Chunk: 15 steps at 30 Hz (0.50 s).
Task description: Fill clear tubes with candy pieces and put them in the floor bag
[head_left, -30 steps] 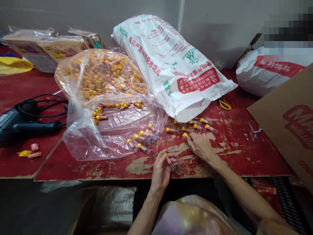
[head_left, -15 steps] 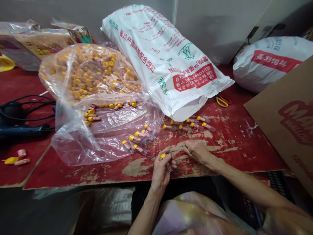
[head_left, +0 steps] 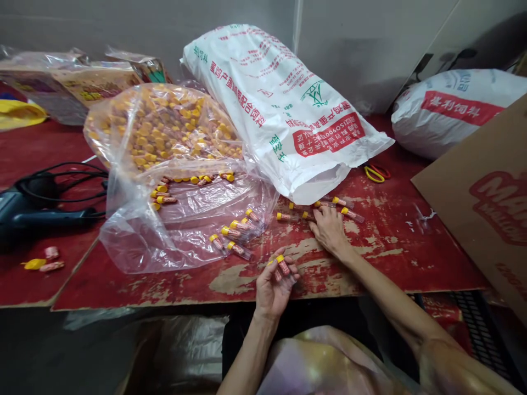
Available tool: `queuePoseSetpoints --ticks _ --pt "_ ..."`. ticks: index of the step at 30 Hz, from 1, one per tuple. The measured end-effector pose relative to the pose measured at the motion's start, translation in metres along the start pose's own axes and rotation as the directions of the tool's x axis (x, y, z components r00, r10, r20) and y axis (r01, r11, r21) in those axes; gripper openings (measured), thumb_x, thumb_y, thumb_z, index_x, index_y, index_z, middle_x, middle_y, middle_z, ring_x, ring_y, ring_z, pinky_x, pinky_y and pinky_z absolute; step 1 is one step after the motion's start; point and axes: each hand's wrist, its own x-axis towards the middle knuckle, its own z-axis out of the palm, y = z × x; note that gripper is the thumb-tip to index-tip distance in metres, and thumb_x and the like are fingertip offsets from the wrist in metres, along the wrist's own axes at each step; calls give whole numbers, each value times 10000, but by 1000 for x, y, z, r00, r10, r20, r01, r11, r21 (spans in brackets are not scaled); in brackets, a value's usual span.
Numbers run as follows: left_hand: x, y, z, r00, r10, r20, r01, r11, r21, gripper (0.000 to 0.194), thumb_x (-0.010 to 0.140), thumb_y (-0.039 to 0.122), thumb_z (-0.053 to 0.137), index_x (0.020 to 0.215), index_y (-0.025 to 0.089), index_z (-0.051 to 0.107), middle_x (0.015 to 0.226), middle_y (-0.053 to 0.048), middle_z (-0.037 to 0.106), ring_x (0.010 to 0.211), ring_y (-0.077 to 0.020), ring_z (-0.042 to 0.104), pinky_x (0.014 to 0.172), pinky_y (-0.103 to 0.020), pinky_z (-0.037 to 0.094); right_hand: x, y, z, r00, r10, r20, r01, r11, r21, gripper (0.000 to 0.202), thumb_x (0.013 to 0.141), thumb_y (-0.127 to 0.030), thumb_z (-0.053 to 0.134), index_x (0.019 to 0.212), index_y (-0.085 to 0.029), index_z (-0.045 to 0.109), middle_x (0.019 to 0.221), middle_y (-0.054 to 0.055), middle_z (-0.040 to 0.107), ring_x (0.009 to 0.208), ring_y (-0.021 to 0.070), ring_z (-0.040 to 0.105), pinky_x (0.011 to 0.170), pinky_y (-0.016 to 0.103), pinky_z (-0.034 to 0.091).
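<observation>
While left grip (head_left: 273, 288) clasps clear tubes (head_left: 284, 267) | yellow-capped, reddish inside | right grip (head_left: 330, 227): cannot tell if pinching

The left hand (head_left: 273, 291) is held palm up, with its fingers curled inward and its thumb bent toward them, above a left forearm (head_left: 252, 351) that is angled steeply upward. The right hand (head_left: 329, 229) is stretched farther forward, its back turned up and its fingers bent, while the right forearm (head_left: 385, 293) is slanted in from the lower right.
</observation>
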Motion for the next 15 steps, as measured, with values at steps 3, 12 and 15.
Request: queuePoseSetpoints --ticks 3,12,15 --pt "-1 -1 -3 999 9 42 -11 1000 29 534 691 219 692 1206 188 554 794 -28 621 643 -141 602 585 -271 519 5 8 -2 990 -51 128 54 998 -18 212 923 -270 451 997 -137 598 1069 137 610 965 245 508 793 330 326" --pt "2 -2 -4 998 -25 66 21 998 63 489 670 155 700 1145 171 587 771 -43 679 644 -157 647 633 -286 540 -7 2 -48 815 -129 565 192 980 -52 296 893 -298 464 736 -143 660 747 140 686 687 218 641 553 266 272" --pt "5 -1 -2 998 -34 47 35 999 -8 342 696 195 673 1028 120 644 894 -108 712 794 -227 689 772 -368 553 -1 -5 -40 809 -129 574 200 978 -61 283 887 -261 457 773 -128 679 764 165 694 711 238 660 551 269 305"
